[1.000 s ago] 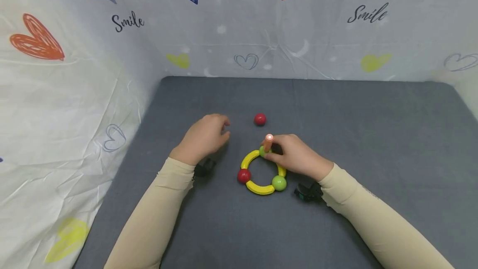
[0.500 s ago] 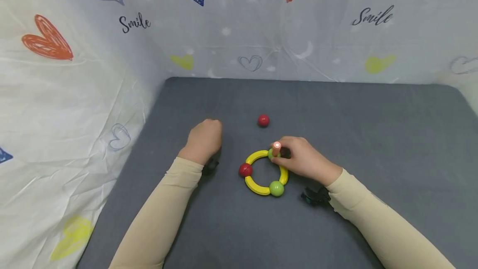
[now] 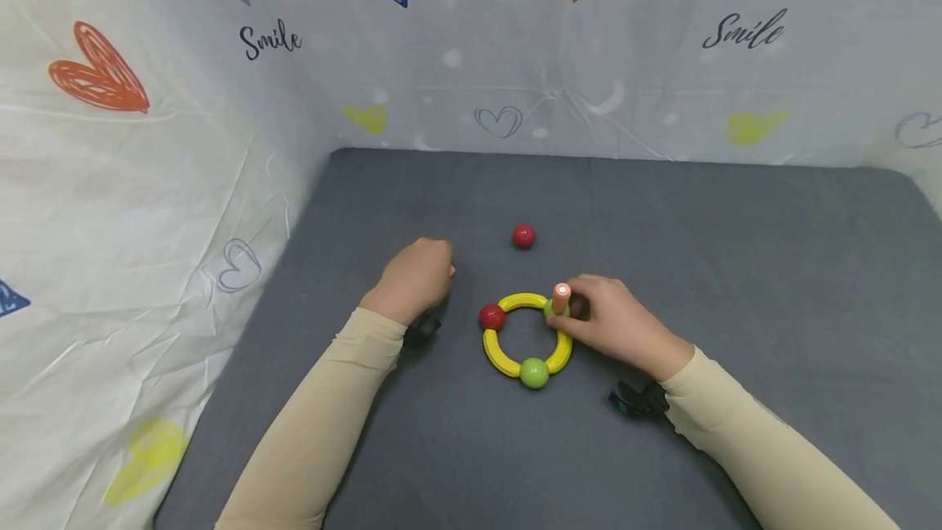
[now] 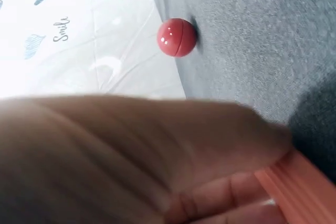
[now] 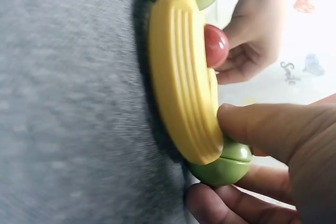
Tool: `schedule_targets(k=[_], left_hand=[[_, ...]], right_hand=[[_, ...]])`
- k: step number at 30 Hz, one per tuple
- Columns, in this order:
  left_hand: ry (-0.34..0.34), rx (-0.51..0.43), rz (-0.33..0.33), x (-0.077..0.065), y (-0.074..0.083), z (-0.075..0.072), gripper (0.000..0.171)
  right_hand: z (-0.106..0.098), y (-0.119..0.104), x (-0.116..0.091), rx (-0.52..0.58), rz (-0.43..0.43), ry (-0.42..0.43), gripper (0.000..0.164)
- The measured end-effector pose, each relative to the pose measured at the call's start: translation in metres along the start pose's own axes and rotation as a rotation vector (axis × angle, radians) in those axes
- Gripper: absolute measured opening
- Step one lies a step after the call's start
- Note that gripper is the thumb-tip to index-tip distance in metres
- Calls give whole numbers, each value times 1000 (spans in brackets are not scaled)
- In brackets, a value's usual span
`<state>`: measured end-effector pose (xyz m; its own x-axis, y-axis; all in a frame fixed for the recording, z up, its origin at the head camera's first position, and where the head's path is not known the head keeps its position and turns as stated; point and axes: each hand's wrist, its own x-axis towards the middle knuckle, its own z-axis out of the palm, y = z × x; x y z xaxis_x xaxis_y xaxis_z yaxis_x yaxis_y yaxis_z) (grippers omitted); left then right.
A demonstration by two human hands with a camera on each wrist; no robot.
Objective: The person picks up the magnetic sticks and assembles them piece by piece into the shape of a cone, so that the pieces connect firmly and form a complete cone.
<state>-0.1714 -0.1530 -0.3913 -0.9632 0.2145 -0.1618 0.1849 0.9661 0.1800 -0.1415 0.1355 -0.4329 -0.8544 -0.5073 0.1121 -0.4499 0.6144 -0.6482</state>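
On the table lies a ring of yellow curved bars (image 3: pixel 503 354) joined by balls: a red ball (image 3: pixel 491 316), a green ball (image 3: pixel 534 373) and a second green ball (image 5: pixel 220 170). My right hand (image 3: pixel 621 324) grips that second green ball between thumb and fingers at the ring's far right. From it an orange stick (image 3: pixel 561 299) stands up. Left of the ring, my left hand (image 3: pixel 415 278) is curled. The left wrist view shows its thumb and fingers pinching an orange ribbed bar (image 4: pixel 302 190), which the hand hides in the head view.
A loose red ball (image 3: pixel 524 236) lies on the grey cloth (image 3: pixel 699 252) beyond the ring. Behind and to the left hangs a white sheet (image 3: pixel 147 186) printed with hearts. Dark wrist cameras sit under both wrists, the right one (image 3: pixel 636 399) close to the cloth.
The ring has turned clockwise: its red ball moved up to the upper left, its near green ball to the bottom. My right hand moved slightly right with it. My left hand rolled over.
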Motion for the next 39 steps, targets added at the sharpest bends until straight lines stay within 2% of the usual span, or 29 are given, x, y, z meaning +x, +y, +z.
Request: schedule_targets(k=[3,7,13,21,26,30,35,39], left_hand=[[-19,-24,37,0,3,-1,20],[6,-73,124,0,9,-1,20],[79,-232,240,-7,17,-6,3],[180,-476,400,-16,24,-18,11],[195,-565,466,-17,26,-19,14],[171,-604,491,-15,27,-15,12],[142,-608,485,-11,26,-11,12],[60,-605,460,-9,25,-8,15]], right_hand=[[0,0,-6,3,32,-7,24],[0,0,-11,7,72,-11,23],[0,-3,-18,26,118,-3,23],[1,-4,-20,26,120,18,26],[1,-4,-21,19,120,25,26],[1,-5,-21,8,123,30,28],[3,-7,-21,-8,118,30,28],[4,-8,-22,-19,116,38,28]])
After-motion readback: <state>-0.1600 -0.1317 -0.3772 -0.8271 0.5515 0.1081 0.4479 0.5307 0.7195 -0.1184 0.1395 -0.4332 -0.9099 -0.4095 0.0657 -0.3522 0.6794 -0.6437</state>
